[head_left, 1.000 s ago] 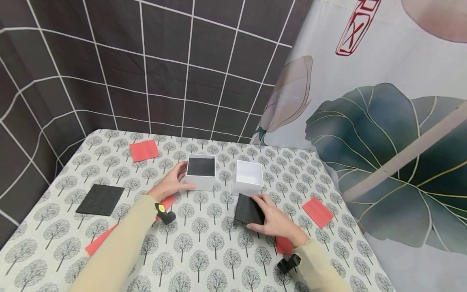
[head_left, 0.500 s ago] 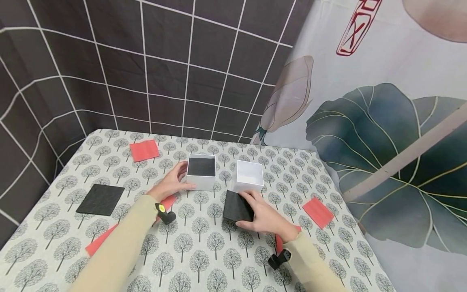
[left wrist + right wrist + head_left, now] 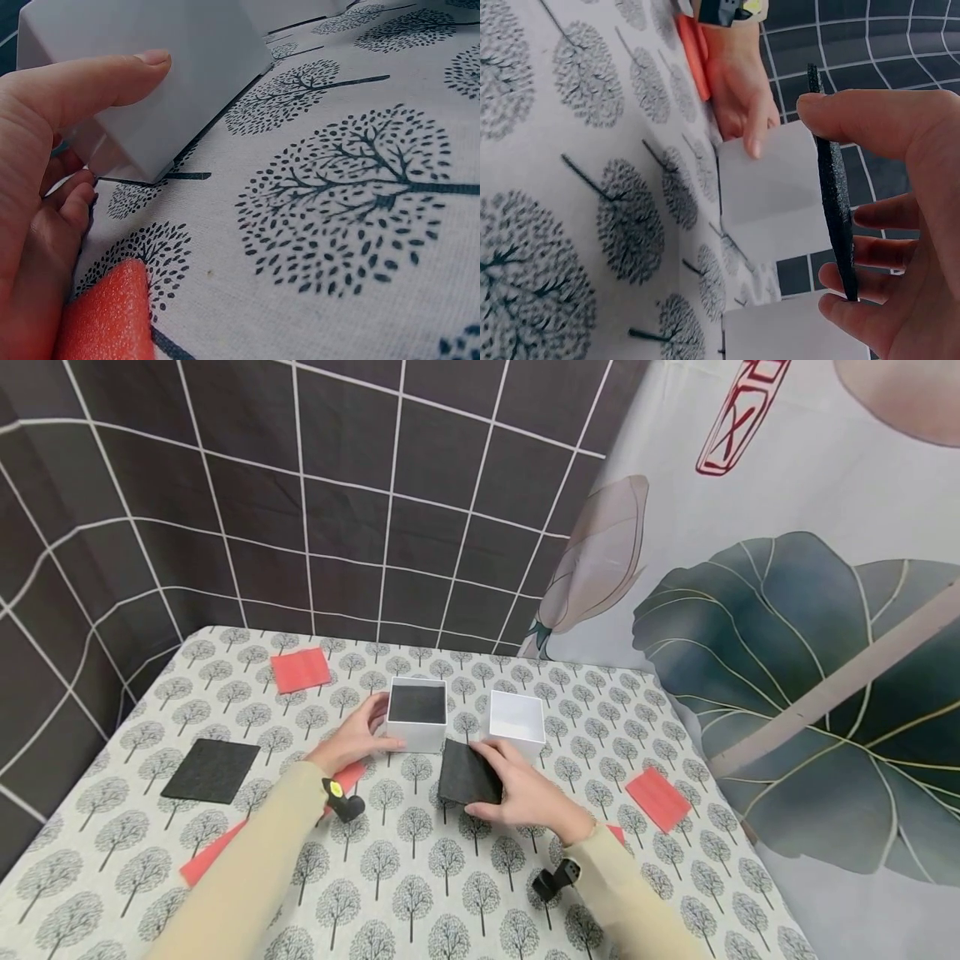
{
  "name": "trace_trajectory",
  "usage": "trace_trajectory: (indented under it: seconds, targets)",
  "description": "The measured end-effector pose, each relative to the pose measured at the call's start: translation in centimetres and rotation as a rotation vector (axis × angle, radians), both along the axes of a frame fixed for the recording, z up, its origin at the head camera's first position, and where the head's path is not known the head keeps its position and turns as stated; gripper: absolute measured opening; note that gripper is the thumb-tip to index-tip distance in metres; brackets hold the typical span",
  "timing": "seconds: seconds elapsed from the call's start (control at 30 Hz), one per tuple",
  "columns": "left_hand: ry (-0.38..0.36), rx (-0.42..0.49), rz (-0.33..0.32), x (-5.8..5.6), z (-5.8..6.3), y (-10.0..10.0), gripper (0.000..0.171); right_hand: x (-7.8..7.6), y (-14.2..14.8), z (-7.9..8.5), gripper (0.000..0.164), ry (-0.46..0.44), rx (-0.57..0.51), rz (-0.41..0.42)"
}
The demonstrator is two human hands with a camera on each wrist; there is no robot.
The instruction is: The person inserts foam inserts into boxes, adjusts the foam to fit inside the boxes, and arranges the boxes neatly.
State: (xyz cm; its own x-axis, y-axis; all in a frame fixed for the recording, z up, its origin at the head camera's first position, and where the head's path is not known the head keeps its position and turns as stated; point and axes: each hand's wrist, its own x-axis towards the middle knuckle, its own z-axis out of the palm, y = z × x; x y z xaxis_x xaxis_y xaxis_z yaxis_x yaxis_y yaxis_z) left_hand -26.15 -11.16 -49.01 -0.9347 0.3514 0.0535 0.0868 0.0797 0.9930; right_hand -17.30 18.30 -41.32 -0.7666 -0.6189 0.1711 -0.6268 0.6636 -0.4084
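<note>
My left hand (image 3: 351,739) holds the near left corner of a white open box (image 3: 415,739), thumb on its front wall and fingers round its side. A black sheet (image 3: 417,702) lies inside that box. My right hand (image 3: 528,793) grips a thin, square black foam sheet (image 3: 465,772) by its edges, thumb on one and fingertips on the opposite one. In the right wrist view this sheet (image 3: 834,195) shows edge-on, clear of the table. It tilts in front of the gap between the first box and a second white box (image 3: 531,746), whose visible inside is white.
Another black square (image 3: 212,770) lies flat at the left. Red foam pieces lie at the back left (image 3: 300,671) and at the right (image 3: 658,799). More red foam (image 3: 213,852) shows under the left forearm, and a red corner (image 3: 617,833) peeks out by the right sleeve.
My right hand has carried the black foam sheet leftward and slightly up the view, from in front of the second box toward the first. My left hand stays on its box.
</note>
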Motion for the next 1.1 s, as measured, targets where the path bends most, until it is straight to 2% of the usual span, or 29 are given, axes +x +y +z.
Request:
trace_trajectory:
  seconds: [0.5,0.6,0.83,1.1]
  targets:
    - [0.020,-0.011,-0.002,-0.3,-0.5,-0.1,0.103,-1.9,-1.7,0.8,0.090,0.028,-0.038,0.051]
    - [0.008,0.002,-0.007,-0.1,-0.1,-0.1,0.102,-2.4,-1.9,0.9,0.090,0.019,-0.042,0.046]
    - [-0.011,0.025,-0.027,1.0,2.0,-0.1,0.099,-3.5,-2.7,1.5,0.087,0.006,-0.048,0.032]
    - [-0.021,0.019,-0.025,1.2,2.3,0.0,0.099,-4.9,-3.4,2.0,0.089,0.034,-0.028,0.024]
